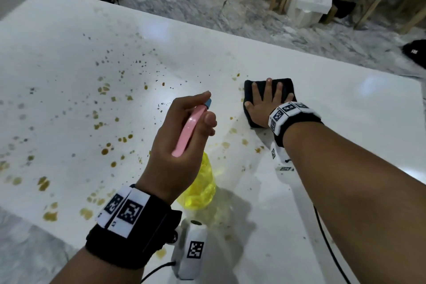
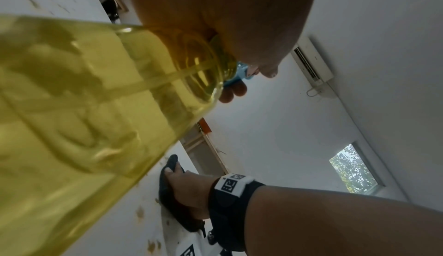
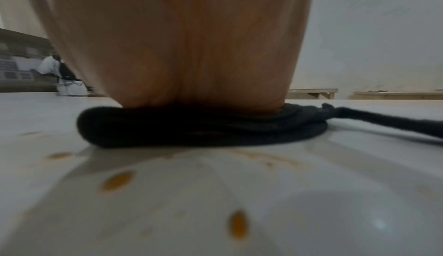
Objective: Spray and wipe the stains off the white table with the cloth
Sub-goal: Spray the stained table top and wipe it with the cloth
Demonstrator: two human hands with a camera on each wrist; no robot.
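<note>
My left hand (image 1: 182, 136) is wrapped around the neck of the spray bottle (image 1: 200, 189), fingers curled over the pink trigger head (image 1: 190, 127), with the blue nozzle tip (image 1: 208, 103) peeking out by my index finger and aimed over the spattered middle of the table. The yellow body hangs below my palm, off the surface; in the left wrist view it fills most of the frame and the liquid looks fairly full. My right hand (image 1: 265, 104) lies flat with fingers spread, pressing the folded black cloth (image 1: 285, 87) onto the white table (image 1: 345, 110), to the right of the bottle and past the thickest stains.

From here I see a few risks. The nozzle sits high and angled, so I judge a squeeze may throw mist wide, past the brown stains (image 1: 105, 151) or toward my own right hand and its wristband. My grip is high on the neck with the heavy body dangling, so a hard pull on the trigger could swing the bottle and spoil the aim. In the right wrist view a loose tail of cloth trails off to the side; if I sweep fast, I expect that tail to drag through wet spots and smear them onto clean surface. Stains also lie close to the near edge, where liquid pushed by the cloth could run off onto the floor.
</note>
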